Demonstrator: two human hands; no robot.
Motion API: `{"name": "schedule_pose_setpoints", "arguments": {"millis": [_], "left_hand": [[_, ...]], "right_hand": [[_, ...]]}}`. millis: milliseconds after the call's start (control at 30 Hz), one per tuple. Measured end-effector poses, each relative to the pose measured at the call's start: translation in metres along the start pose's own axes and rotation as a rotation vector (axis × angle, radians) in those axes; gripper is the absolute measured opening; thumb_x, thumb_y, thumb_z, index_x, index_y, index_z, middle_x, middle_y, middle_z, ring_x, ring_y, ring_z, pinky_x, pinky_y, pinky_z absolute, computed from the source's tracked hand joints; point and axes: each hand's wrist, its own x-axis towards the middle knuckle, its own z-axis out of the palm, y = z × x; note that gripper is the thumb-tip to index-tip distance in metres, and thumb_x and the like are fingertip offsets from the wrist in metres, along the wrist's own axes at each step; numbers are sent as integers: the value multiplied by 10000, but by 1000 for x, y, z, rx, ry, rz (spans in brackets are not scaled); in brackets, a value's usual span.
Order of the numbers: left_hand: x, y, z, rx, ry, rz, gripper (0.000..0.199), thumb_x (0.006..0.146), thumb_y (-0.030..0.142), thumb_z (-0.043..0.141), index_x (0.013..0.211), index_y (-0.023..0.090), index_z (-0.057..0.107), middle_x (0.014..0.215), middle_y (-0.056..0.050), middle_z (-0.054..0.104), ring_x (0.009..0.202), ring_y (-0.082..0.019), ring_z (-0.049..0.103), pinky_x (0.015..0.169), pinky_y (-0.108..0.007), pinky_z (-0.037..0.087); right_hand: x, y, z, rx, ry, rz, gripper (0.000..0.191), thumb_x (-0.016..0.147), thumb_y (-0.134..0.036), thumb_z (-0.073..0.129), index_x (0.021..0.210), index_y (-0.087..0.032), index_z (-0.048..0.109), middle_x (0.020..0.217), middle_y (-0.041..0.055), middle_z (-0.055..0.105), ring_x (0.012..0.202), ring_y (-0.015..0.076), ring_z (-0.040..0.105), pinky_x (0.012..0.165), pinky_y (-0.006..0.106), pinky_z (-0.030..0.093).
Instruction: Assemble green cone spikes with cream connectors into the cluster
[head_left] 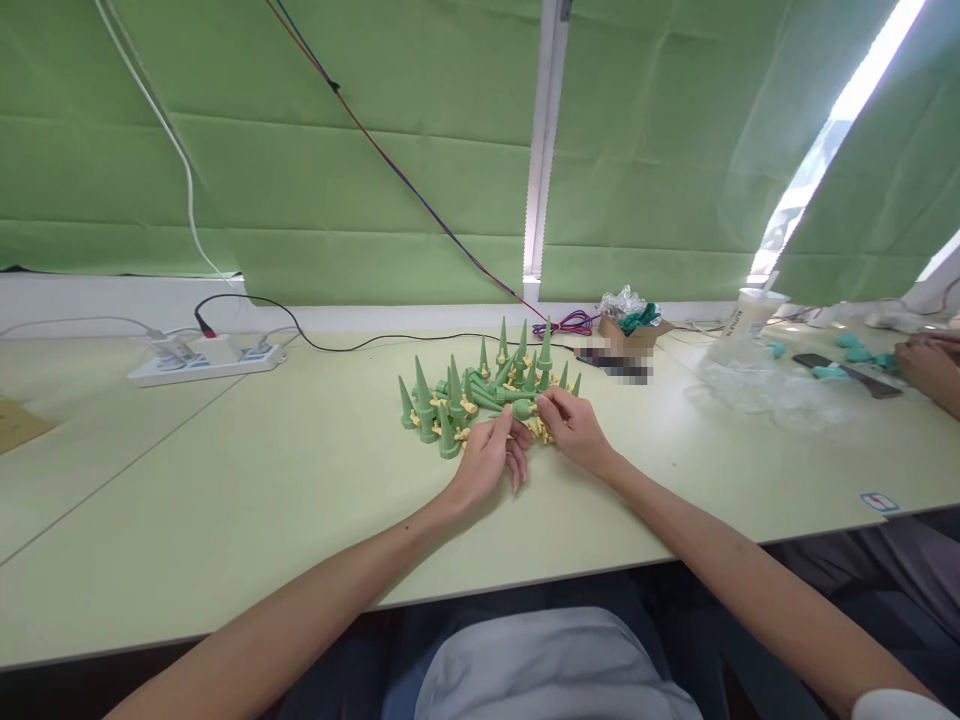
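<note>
My left hand point(491, 458) pinches a small green plastic piece point(523, 409) between thumb and index finger, its other fingers loosely curled. From the right, my right hand point(576, 428) closes thumb and fingertips on a small yellow piece point(535, 406) at the end of the green one. Just beyond both hands stand several green pointed cones point(421, 386), many with yellow pieces at their bases. Green curved stems point(487, 393) lie among them. More yellow pieces point(541, 432) sit under my right hand, partly hidden by it.
A white power strip point(206, 362) with plugs and cables lies at the left. Toward the back right are a small cardboard box point(634, 335), a cup with a straw point(752, 312) and a clear plastic bag point(765, 385). Another person's hand point(930, 370) is at the far right, near teal pieces point(855, 350).
</note>
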Motion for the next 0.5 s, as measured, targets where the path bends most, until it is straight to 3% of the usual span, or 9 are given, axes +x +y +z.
{"name": "schedule_pose_setpoints", "arguments": {"millis": [200,500], "left_hand": [[1,3,-1,-99,-37,-38,519,907,626,473,767,137,572,718,-47,594,440,-128,574,377,-254,440],[0,2,-1,-108,-71,-45,500,913,606,481,769,135,568,707,-34,573,441,-118,569,378,-242,437]], "right_hand": [[-2,0,0,34,-35,-4,307,968,-432,465,769,-204,518,574,-43,427,507,111,357,507,247,297],[-1,1,1,-12,-71,-3,372,1001,-444,393,714,-211,442,554,-42,430,508,113,359,528,253,308]]}}
